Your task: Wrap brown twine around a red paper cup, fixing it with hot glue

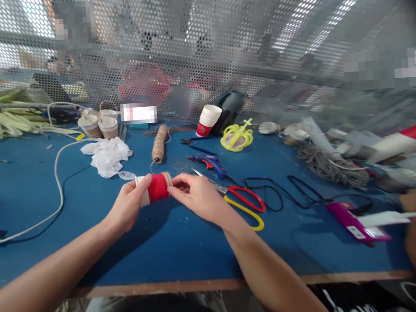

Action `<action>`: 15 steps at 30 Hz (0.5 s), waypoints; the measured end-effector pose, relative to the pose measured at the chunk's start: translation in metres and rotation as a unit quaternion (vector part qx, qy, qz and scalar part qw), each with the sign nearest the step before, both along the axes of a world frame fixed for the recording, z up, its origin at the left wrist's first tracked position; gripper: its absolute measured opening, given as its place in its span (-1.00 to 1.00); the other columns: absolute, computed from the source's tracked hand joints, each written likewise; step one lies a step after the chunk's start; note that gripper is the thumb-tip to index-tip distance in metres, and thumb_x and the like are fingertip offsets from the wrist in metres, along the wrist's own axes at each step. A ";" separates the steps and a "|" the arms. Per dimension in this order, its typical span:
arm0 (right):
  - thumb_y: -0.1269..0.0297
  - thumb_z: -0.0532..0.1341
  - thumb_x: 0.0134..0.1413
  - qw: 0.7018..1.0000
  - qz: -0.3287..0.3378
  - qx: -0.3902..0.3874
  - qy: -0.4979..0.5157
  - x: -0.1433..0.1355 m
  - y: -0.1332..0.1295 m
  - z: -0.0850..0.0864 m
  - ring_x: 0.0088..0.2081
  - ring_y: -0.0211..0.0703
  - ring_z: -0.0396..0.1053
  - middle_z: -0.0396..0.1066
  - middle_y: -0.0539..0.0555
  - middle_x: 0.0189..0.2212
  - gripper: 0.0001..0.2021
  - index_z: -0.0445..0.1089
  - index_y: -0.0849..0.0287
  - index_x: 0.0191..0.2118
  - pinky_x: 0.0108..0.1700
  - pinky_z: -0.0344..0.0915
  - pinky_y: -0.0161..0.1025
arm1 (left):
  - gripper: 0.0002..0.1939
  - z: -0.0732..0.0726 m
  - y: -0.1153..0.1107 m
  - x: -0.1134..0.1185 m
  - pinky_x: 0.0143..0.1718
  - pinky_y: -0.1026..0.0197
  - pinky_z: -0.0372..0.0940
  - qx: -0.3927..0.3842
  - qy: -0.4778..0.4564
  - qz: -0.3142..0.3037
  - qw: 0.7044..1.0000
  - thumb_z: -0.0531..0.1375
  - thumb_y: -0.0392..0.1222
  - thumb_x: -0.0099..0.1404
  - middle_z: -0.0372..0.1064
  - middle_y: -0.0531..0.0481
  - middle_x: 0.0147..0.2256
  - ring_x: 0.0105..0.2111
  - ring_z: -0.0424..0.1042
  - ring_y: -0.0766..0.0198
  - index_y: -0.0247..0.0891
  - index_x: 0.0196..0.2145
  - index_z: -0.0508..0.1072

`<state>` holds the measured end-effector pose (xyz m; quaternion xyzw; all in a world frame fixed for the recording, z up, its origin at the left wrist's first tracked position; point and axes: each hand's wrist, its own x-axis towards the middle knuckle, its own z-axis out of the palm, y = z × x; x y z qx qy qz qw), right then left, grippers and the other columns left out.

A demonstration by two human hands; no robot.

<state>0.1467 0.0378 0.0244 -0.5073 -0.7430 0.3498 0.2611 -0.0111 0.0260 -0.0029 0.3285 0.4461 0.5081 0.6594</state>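
A single head-worn camera is looking forward and down from the person's own eye line, sitting close over the near edge of a blue table (185, 243). Both forearms are entering from the bottom corners, with the left hand (128, 206) and right hand (198, 197) meeting near the centre. The view is facing a perforated metal screen (221, 41) behind the table.

Both bare forearms reach forward and converge at the cup (155, 188). The left hand (128, 206) grips its near end, thumb on top. The right hand (196, 197) pinches its far end, apparently with thumb and forefinger.
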 end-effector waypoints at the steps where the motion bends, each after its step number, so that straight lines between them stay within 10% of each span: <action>1: 0.33 0.14 -0.03 1.000 -0.002 0.009 -0.005 -0.001 -0.001 -0.001 -0.42 -0.21 0.40 0.48 0.09 -0.42 -0.87 0.39 0.23 -0.35 -0.35 0.29 -0.30 | -0.63 0.000 0.000 0.000 -0.55 0.36 0.14 0.000 -0.002 0.002 1.000 0.24 0.03 -0.01 0.42 -0.02 -0.57 -0.62 0.28 0.40 -0.41 -0.46 0.47; 15: 0.40 0.11 -0.09 0.995 -0.022 0.073 -0.063 -0.006 -0.003 -0.008 -0.49 -0.22 0.36 0.45 0.08 -0.50 -0.90 0.38 0.23 -0.45 -0.43 0.23 -0.31 | -0.65 -0.003 -0.001 -0.001 -0.53 0.34 0.12 0.020 0.030 -0.005 0.999 0.20 0.04 0.05 0.34 0.07 -0.64 -0.67 0.19 0.44 -0.37 -0.51 0.42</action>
